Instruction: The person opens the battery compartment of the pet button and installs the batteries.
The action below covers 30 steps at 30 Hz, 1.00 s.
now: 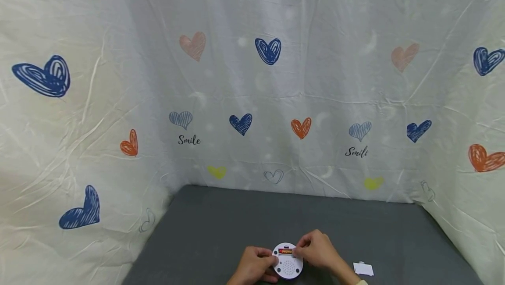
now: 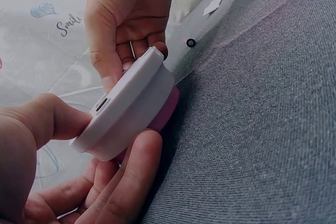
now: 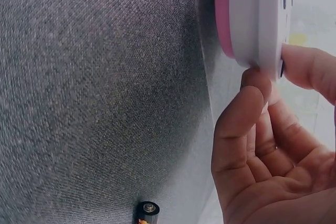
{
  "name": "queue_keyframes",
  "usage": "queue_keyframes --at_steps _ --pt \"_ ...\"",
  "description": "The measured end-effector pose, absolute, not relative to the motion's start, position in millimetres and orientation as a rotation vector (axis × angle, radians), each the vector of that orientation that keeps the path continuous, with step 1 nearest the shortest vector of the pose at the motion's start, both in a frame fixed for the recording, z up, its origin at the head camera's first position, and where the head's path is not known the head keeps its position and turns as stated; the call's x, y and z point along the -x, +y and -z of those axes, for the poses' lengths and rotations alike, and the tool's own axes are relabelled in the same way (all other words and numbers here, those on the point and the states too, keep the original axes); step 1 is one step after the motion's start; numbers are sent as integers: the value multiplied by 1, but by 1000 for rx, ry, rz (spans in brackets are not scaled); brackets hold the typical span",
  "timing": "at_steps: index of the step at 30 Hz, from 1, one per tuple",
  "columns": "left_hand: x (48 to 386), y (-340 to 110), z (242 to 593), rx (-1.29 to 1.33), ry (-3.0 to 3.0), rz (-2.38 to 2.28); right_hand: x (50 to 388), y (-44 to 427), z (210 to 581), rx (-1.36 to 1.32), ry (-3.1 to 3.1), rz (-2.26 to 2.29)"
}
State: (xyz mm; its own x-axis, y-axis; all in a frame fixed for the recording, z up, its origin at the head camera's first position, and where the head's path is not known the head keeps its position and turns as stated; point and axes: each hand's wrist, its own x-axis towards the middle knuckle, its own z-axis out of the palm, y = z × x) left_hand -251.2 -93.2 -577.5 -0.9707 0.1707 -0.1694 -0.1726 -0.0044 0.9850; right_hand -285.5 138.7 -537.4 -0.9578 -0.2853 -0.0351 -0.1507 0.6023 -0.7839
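Observation:
A round white device with a pink underside is held above the grey table, its back facing up. That back shows a speaker grille, dark feet and an uncovered battery slot with an orange-red battery in it. My left hand grips the device's left side, thumb on the back and fingers beneath. At the opposite edge, my right hand pinches the rim near the slot, its thumb on the back face. The right thumb hides part of the slot's end in the head view.
A white battery cover lies on the grey cloth-topped table, right of my right forearm. Another battery shows at the bottom of the right wrist view. Behind and beside the table hangs a white curtain printed with hearts.

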Motion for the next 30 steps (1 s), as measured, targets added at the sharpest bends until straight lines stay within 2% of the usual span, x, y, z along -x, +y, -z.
queue_keyframes --at_steps 16,30 --pt "253 -93 576 -7 2031 -2073 288 143 531 377 2622 1276" --pt "254 -93 579 -19 2024 -2076 297 177 508 477 2683 1249"
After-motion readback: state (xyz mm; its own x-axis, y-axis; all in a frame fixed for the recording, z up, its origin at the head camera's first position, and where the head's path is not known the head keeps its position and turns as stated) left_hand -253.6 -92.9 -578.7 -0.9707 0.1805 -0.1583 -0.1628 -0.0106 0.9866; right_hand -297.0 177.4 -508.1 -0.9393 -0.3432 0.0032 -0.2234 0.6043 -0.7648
